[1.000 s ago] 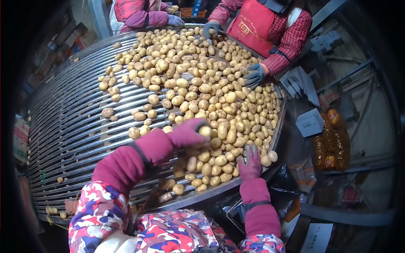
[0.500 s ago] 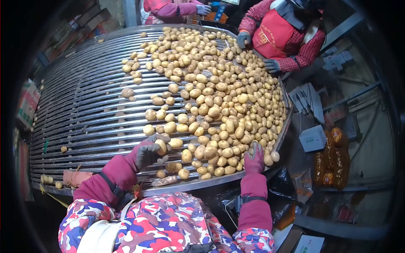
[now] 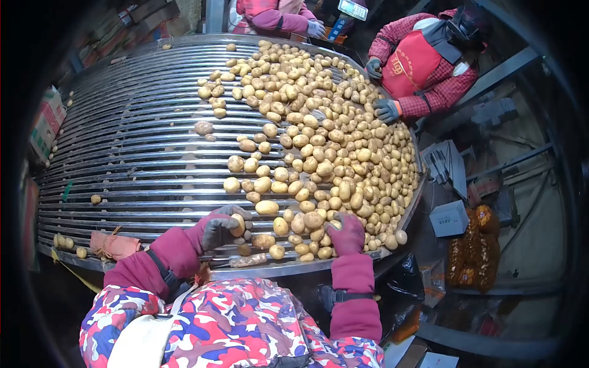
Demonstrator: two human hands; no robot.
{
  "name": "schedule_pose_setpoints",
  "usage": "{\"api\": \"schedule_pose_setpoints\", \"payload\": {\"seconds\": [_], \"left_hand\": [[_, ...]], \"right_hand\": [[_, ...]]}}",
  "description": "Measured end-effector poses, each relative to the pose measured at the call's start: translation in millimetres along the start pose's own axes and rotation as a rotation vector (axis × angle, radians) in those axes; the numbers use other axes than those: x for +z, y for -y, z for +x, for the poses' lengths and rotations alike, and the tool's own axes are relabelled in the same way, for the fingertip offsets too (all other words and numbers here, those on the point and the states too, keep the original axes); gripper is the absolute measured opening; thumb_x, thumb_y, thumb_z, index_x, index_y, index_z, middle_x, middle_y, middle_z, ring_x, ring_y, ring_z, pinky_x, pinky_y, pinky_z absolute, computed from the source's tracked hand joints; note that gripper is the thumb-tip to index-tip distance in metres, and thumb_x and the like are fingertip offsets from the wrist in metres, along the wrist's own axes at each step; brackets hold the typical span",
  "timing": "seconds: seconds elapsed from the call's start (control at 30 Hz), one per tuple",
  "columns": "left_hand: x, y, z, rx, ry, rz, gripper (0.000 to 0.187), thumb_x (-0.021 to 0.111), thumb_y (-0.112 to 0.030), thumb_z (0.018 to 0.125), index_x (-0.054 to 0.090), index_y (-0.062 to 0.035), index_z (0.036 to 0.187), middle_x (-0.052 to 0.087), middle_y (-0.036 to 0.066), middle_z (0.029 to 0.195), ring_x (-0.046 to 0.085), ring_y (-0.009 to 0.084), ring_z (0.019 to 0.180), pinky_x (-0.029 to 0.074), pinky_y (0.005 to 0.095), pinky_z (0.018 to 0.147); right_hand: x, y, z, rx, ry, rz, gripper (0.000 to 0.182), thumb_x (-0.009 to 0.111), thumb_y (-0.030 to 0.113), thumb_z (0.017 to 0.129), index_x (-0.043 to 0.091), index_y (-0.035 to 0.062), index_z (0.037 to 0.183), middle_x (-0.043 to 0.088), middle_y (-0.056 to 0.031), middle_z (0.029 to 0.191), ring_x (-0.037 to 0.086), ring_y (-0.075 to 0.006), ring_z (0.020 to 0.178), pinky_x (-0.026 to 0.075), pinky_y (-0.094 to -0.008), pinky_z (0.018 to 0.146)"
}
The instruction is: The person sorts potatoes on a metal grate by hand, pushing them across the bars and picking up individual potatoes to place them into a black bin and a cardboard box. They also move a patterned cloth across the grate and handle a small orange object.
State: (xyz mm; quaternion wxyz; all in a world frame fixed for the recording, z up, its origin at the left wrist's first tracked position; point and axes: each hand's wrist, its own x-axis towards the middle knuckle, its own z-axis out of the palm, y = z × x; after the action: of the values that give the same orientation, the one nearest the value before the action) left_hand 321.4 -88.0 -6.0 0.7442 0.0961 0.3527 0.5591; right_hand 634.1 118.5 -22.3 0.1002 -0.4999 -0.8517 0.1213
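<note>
Many potatoes [image 3: 325,147] are heaped over the right half of a metal bar conveyor [image 3: 135,159]. My left hand [image 3: 222,229], in a dark glove, is closed around a pale potato [image 3: 237,225] above the near part of the bars. My right hand [image 3: 345,234], gloved in dark red, is at the near edge of the heap with its fingers bent over a yellowish potato [image 3: 334,227]. A long brownish lump [image 3: 248,260] lies by the front rim, between my two hands.
Across the conveyor, a person in a red apron [image 3: 411,64] has gloved hands at the heap. Another person's sleeve [image 3: 276,19] shows at the top. At right are a white box [image 3: 448,218] and filled net bags [image 3: 475,251]. A reddish cloth [image 3: 115,245] lies front left.
My right hand has moved left along the heap, and its fingers have bent around a potato. My left hand still holds its potato. The co-worker's lower hand has reached onto the heap.
</note>
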Motion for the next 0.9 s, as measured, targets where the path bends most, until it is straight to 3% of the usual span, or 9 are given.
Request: {"api": "schedule_pose_setpoints", "payload": {"seconds": [0.1,0.13,0.27,0.57,0.63,0.67,0.7,0.77,0.9], "left_hand": [[-5,-3,-1,-0.003,-0.004,-0.028,0.044,0.071,-0.016,0.080,0.056,-0.0042,0.120,0.063,0.012,0.108,0.067,0.0268,0.094,0.057,0.0371,0.077],[-10,-1,0,0.008,-0.023,-0.020,0.045,0.071,-0.016,0.082,0.055,-0.0035,0.121,0.063,0.012,0.108,0.067,0.0261,0.092,0.057,0.0359,0.076],[-13,4,12,-0.035,-0.023,-0.083,0.048,0.067,-0.016,0.088,0.052,-0.0010,0.130,0.062,0.014,0.112,0.066,0.0259,0.094,0.057,0.0368,0.081],[6,1,21,-0.029,-0.026,0.176,0.061,0.065,-0.010,0.087,0.042,-0.0046,0.143,0.059,0.010,0.116,0.063,0.0225,0.103,0.055,0.0385,0.091],[18,4,28,-0.034,0.002,0.184,0.061,0.065,-0.011,0.087,0.043,-0.0045,0.143,0.060,0.011,0.117,0.063,0.0221,0.102,0.055,0.0381,0.090],[26,4,32,-0.043,0.023,0.194,0.061,0.065,-0.011,0.087,0.043,-0.0045,0.144,0.060,0.011,0.118,0.063,0.0217,0.102,0.056,0.0376,0.088],[33,5,36,-0.054,0.044,0.206,0.062,0.065,-0.011,0.087,0.043,-0.0044,0.144,0.061,0.012,0.119,0.063,0.0214,0.102,0.056,0.0371,0.087],[44,14,47,-0.012,0.035,0.254,0.064,0.063,-0.006,0.085,0.042,-0.0063,0.146,0.060,0.012,0.123,0.062,0.0201,0.103,0.054,0.0340,0.089],[49,50,58,0.080,0.203,0.320,0.072,0.066,-0.007,0.084,0.038,-0.0087,0.151,0.055,0.011,0.136,0.056,0.0218,0.124,0.047,0.0349,0.104]], "right_hand": [[-19,28,-8,-0.040,-0.138,0.168,0.057,0.082,0.038,0.073,0.064,0.0136,0.120,0.063,-0.0130,0.110,0.061,-0.0334,0.101,0.051,-0.0440,0.088],[-32,51,-10,-0.069,-0.105,0.061,0.057,0.079,0.027,0.074,0.062,0.0147,0.126,0.064,-0.0121,0.110,0.062,-0.0317,0.103,0.050,-0.0437,0.089],[-4,88,-2,-0.081,0.234,-0.247,0.058,0.073,0.021,0.079,0.056,0.0205,0.134,0.057,-0.0117,0.121,0.059,-0.0324,0.108,0.051,-0.0459,0.086],[17,70,1,-0.004,0.221,-0.137,0.061,0.079,0.025,0.077,0.059,0.0197,0.133,0.062,-0.0152,0.118,0.064,-0.0294,0.105,0.052,-0.0448,0.088],[22,57,-2,0.018,0.057,0.292,0.065,0.083,0.025,0.073,0.061,0.0185,0.134,0.064,-0.0121,0.125,0.064,-0.0306,0.108,0.054,-0.0423,0.085],[29,54,-5,0.315,0.157,0.715,0.063,0.084,0.013,0.072,0.064,0.0111,0.131,0.066,-0.0114,0.124,0.066,-0.0258,0.105,0.055,-0.0362,0.086],[25,62,-12,0.317,0.151,0.718,0.063,0.084,0.013,0.072,0.064,0.0111,0.131,0.066,-0.0114,0.124,0.066,-0.0258,0.105,0.055,-0.0362,0.086],[13,79,-35,0.421,0.241,1.246,0.062,0.080,0.007,0.076,0.060,0.0078,0.135,0.067,-0.0047,0.106,0.062,-0.0085,0.078,0.052,-0.0225,0.062],[-4,106,-82,0.615,0.237,1.748,0.063,0.067,0.015,0.092,0.042,0.0098,0.150,0.055,-0.0063,0.131,0.062,-0.0171,0.103,0.059,-0.0297,0.071]]}}
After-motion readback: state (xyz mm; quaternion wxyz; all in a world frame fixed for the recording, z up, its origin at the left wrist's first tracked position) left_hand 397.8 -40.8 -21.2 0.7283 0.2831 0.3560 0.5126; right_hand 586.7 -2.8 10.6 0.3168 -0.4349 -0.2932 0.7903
